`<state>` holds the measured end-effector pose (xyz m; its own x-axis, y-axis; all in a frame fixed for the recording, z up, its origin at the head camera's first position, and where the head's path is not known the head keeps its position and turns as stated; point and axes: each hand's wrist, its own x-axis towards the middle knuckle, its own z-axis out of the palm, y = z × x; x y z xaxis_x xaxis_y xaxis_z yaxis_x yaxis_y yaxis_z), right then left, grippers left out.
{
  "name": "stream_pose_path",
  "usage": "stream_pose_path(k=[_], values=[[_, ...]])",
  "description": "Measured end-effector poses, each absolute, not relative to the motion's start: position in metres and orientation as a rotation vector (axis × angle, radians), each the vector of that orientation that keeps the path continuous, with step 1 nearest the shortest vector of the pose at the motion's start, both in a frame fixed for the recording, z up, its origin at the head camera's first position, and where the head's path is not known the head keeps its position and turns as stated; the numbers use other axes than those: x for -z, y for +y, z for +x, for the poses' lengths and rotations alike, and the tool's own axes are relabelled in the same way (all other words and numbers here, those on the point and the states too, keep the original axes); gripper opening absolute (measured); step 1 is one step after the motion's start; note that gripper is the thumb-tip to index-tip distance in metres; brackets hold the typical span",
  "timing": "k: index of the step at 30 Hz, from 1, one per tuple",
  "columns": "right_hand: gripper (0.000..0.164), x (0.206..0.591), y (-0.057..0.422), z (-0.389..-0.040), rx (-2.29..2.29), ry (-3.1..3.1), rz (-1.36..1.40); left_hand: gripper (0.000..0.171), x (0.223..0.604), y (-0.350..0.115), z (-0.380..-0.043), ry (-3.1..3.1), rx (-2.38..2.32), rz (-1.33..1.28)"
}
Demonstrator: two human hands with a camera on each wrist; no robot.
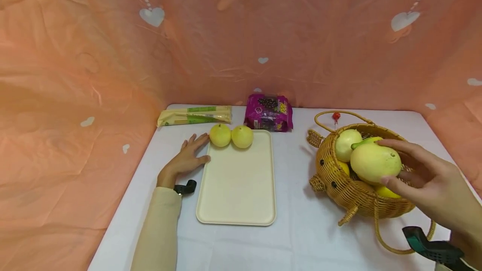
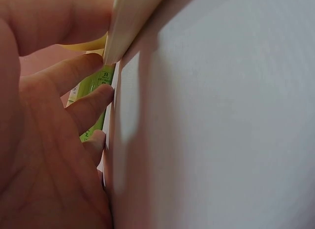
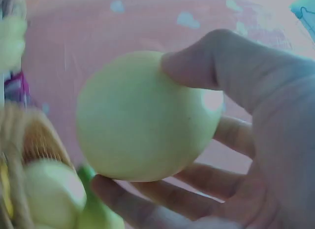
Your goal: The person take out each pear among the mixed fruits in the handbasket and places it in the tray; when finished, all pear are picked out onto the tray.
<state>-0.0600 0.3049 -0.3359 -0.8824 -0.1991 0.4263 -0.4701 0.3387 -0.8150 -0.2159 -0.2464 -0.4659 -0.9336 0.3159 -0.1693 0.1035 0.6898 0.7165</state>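
Note:
My right hand [image 1: 433,183] holds a smooth, pale yellow-green round fruit [image 1: 373,164] over the wicker basket [image 1: 340,189]. In the right wrist view, the thumb lies on one side of this fruit [image 3: 142,120] and the fingers curl round the other. Beneath it, the basket contains a pale round fruit [image 1: 347,143], a green-stemmed fruit [image 1: 362,141] and some yellow ones, partly hidden. My left hand [image 1: 186,158], fingers extended and spread, touches the left edge of a cream tray [image 1: 237,187]. Two round yellow-green fruits [image 1: 220,135] sit side by side at the tray's far end.
A purple packet [image 1: 268,113] stands behind the tray. Left of it lies a long yellow-green packet [image 1: 196,115]. The basket has a pig's face and looped handles [image 1: 395,251]. An orange curtain [image 1: 241,37] surrounds the white table [image 1: 293,237] at the back and sides.

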Motion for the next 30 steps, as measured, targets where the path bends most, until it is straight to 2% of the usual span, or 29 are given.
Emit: stream_pose_path(k=[4,9,17,30], values=[[0.078,0.331,0.279,-0.063,-1.802,-2.213,0.696,0.081,0.467,-0.247,-0.215,2.613,-1.097,0.322],[0.080,0.331,0.245,-0.075,-1.843,-2.115,0.860,0.080,0.467,-0.248,-0.214,2.614,-1.099,0.319],[0.078,0.324,0.184,-0.094,-1.696,-2.325,0.879,0.080,0.466,-0.248,-0.216,2.617,-1.091,0.333],[0.069,0.341,0.109,-0.132,-1.863,-2.342,0.981,0.080,0.466,-0.248,-0.216,2.627,-1.073,0.341]])
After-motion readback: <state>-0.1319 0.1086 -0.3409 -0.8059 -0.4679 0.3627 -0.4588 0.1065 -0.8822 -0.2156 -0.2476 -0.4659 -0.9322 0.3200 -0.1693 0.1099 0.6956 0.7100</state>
